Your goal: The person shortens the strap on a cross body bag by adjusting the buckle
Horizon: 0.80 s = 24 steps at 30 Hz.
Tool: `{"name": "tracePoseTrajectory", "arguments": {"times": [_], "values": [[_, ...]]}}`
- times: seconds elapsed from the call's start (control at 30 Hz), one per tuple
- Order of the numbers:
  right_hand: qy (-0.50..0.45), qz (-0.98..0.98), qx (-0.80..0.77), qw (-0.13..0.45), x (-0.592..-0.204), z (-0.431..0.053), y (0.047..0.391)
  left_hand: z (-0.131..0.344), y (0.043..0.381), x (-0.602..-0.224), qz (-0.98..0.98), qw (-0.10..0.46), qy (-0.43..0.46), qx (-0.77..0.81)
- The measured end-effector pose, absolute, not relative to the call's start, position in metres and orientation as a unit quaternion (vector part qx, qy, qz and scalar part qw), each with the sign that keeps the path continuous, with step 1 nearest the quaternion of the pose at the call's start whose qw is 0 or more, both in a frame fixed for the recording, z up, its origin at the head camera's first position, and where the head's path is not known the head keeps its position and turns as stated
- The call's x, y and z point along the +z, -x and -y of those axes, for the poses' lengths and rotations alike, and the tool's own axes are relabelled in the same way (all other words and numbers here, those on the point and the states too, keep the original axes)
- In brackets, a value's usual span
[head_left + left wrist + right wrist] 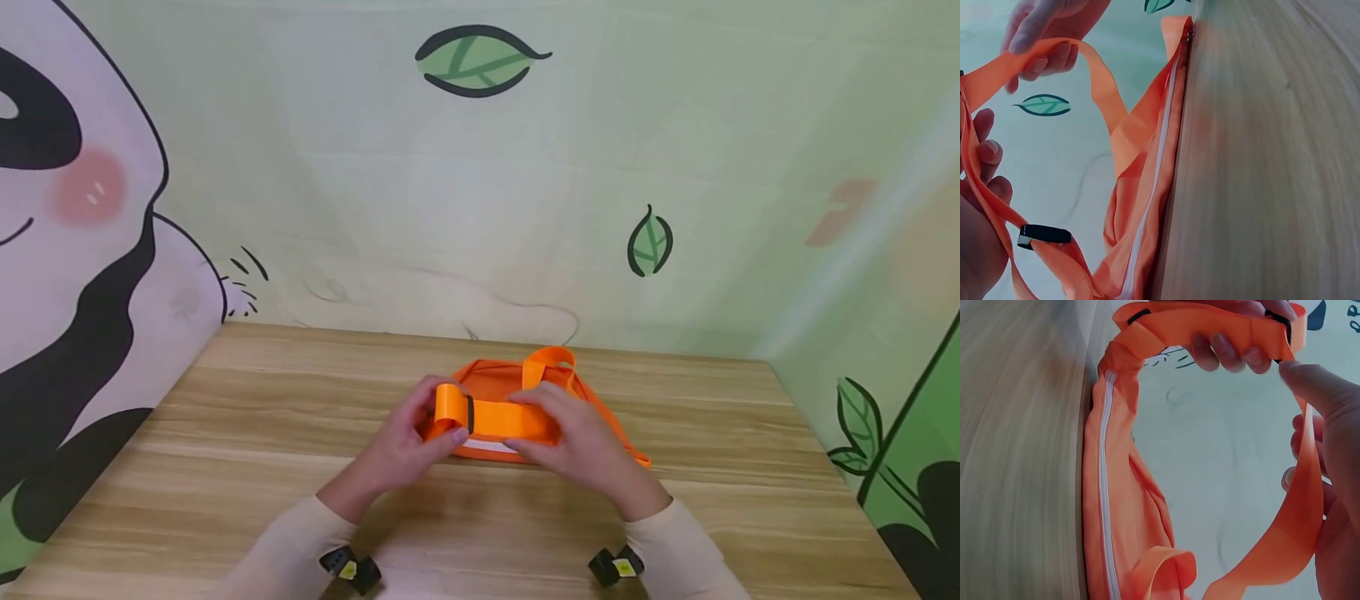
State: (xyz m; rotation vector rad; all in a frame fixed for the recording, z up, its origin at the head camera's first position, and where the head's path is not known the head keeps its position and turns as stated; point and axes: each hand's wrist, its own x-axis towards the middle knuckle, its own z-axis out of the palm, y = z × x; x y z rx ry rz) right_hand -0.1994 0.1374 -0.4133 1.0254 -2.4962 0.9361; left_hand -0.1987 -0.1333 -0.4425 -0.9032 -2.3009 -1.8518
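Note:
An orange fabric bag point(491, 377) with a white zipper point(1107, 487) rests on the wooden table, its orange strap point(510, 419) raised in front of it. My left hand point(408, 437) grips the strap beside a black slider buckle point(470, 414), where a loop of webbing point(450, 406) sticks up. My right hand point(577, 433) pinches the strap farther right, thumb below and fingers above in the head view. A second black buckle point(1044, 234) sits on the strap below my left hand in the left wrist view. Part of the bag is hidden behind both hands.
The wooden table point(300, 400) reaches back to a pale green printed backdrop point(375, 208) with leaves and a panda. Another small loop of orange webbing point(551, 358) stands up at the back of the bag. Small black devices point(618, 567) sit on both wrists.

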Motion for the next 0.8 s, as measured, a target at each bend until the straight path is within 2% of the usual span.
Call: {"name": "tracePoseTrajectory", "arguments": {"times": [0.37, 0.8], "values": [[-0.38, 0.834, 0.373, 0.145, -0.415, -0.146, 0.202, 0.139, 0.202, -0.448, 0.758, -0.007, 0.252, -0.601], [-0.353, 0.835, 0.409, 0.1, -0.417, -0.13, 0.196, 0.137, 0.197, -0.447, 0.745, -0.002, 0.286, -0.603]]}}
